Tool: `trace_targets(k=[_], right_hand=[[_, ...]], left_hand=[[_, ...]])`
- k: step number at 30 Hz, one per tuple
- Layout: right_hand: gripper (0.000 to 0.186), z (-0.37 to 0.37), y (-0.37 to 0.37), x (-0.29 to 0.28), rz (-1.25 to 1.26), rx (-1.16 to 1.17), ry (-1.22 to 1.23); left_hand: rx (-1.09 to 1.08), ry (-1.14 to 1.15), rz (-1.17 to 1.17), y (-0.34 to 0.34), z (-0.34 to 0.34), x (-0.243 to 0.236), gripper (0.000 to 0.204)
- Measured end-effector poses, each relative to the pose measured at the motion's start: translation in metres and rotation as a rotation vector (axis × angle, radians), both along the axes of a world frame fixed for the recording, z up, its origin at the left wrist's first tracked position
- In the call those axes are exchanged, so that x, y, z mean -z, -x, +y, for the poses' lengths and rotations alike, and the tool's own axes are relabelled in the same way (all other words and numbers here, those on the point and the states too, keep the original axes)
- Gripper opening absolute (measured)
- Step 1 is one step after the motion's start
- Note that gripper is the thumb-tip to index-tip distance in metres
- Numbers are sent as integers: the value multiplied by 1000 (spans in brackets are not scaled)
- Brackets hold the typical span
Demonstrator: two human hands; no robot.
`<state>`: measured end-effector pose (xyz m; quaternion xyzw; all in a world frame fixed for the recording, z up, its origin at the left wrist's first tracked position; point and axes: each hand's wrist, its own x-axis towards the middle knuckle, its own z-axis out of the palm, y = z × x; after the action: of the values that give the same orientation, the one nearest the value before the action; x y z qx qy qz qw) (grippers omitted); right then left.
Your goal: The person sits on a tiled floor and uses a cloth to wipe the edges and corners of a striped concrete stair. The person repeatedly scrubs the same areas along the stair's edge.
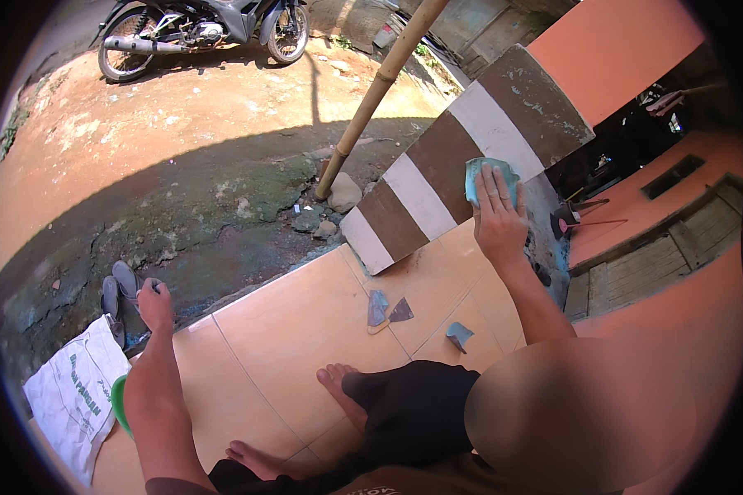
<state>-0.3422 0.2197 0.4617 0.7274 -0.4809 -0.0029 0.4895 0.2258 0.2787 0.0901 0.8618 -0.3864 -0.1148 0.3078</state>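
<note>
My right hand (pixel 500 216) presses a pale teal sheet of sandpaper (pixel 474 175) flat against the brown-and-white striped pillar (pixel 442 161). Its fingers lie together over the sheet, which bends up at the edges. Out to the left, my left hand (pixel 155 304) has its fingers curled in, with nothing visible in them, near a pair of grey slippers (pixel 125 282). On the tiles below the pillar lie a scraper (pixel 378 309) with a bluish, dusty surface and a dark triangular piece (pixel 401 310). Closer to me is a curled blue-grey scrap (pixel 459 336), apparently sandpaper too.
A white printed sack (pixel 74 388) and a green rim (pixel 121 406) are beside my left forearm. A slanting bamboo pole (pixel 363 111) stands beyond the tiled ledge (pixel 256 355), near stones (pixel 344 191). A motorcycle (pixel 210 33) is parked on the dirt. An orange wall (pixel 636 371) rises at right.
</note>
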Motion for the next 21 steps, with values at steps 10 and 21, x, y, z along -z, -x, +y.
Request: trace_targets(k=[10, 21], right_hand=[[52, -29, -22, -71, 65, 80, 260], [60, -33, -25, 213, 211, 44, -598]], left_hand=[[-42, -51, 22, -4, 21, 9, 18], [-28, -14, 1, -9, 35, -13, 19]])
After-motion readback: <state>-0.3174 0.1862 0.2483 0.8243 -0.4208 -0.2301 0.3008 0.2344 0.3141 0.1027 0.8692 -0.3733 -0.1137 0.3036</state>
